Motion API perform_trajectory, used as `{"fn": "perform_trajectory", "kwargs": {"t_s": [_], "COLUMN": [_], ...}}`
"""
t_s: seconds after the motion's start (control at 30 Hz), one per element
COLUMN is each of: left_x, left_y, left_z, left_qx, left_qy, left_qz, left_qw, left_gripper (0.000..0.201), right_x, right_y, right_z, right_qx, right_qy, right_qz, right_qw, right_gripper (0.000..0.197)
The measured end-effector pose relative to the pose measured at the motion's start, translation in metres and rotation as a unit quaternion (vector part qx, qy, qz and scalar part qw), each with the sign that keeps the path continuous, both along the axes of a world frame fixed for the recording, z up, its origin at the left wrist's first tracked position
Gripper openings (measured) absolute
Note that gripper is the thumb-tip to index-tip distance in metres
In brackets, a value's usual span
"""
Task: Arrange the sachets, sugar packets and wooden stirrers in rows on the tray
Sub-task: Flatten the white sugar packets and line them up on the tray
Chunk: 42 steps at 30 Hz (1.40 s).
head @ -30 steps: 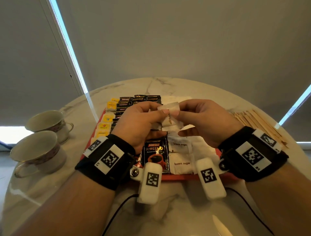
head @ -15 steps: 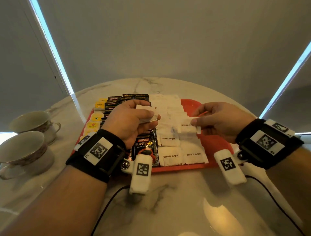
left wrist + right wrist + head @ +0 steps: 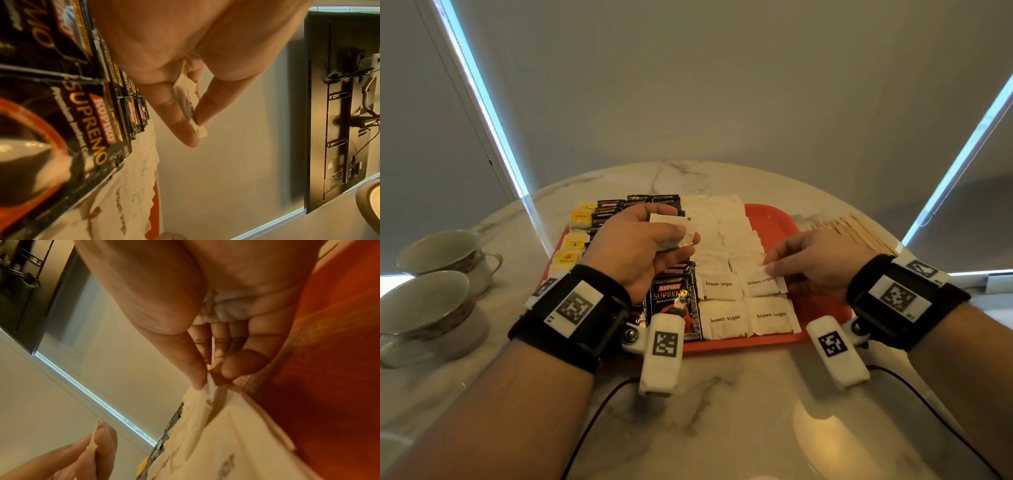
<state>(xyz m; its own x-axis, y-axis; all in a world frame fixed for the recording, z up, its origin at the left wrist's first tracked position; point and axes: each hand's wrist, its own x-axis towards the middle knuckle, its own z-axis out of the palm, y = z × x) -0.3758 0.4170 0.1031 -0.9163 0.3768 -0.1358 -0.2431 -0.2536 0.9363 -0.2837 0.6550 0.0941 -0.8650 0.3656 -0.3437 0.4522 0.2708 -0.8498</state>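
A red tray (image 3: 767, 216) on the marble table holds yellow tea sachets (image 3: 579, 219), black Kopiko coffee sachets (image 3: 674, 301) and two columns of white brown sugar packets (image 3: 724, 320). My left hand (image 3: 640, 246) hovers over the coffee column and pinches a small stack of white sugar packets (image 3: 671, 233) (image 3: 190, 105) between thumb and fingers. My right hand (image 3: 815, 263) pinches one sugar packet (image 3: 762, 284) (image 3: 209, 391) by its edge; the packet lies on the right sugar column. Wooden stirrers (image 3: 849, 229) lie on the table right of the tray.
Two teacups (image 3: 431, 308) stand on the table at the left. Cables run from the wrist cameras across the near table. Bare red tray floor (image 3: 822, 308) shows right of the sugar packets.
My hands have parted. The right hand drew one sugar packet from the stack and lowered it onto the right sugar column; the left hand stayed raised with the remaining packets.
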Motion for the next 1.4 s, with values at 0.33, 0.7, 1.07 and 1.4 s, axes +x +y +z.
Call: {"fn": "perform_trajectory", "kwargs": {"t_s": [0.33,0.7,1.07,1.4], "left_x": [0.003,0.002,0.008,0.007], "left_y": [0.001,0.002,-0.001,-0.002], "left_z": [0.002,-0.004,0.0,0.001], "left_qx": [0.013,-0.047,-0.062,-0.073], "left_qy": [-0.004,0.07,0.154,0.084], "left_qz": [-0.02,-0.019,-0.058,-0.052], "left_qw": [1.0,0.996,0.984,0.992], "left_gripper": [0.036,0.031,0.043,0.01], "right_x": [-0.001,-0.016,-0.029,-0.024], "right_y": [-0.013,-0.058,-0.075,-0.073], "right_z": [0.006,0.028,0.01,0.017], "right_qx": [0.018,-0.109,-0.185,-0.177], "right_qy": [0.054,0.147,0.273,0.231], "right_qz": [-0.001,0.075,-0.024,0.047], "right_qw": [0.998,0.98,0.944,0.956], "right_gripper": [0.006,0.04,0.005,0.03]}}
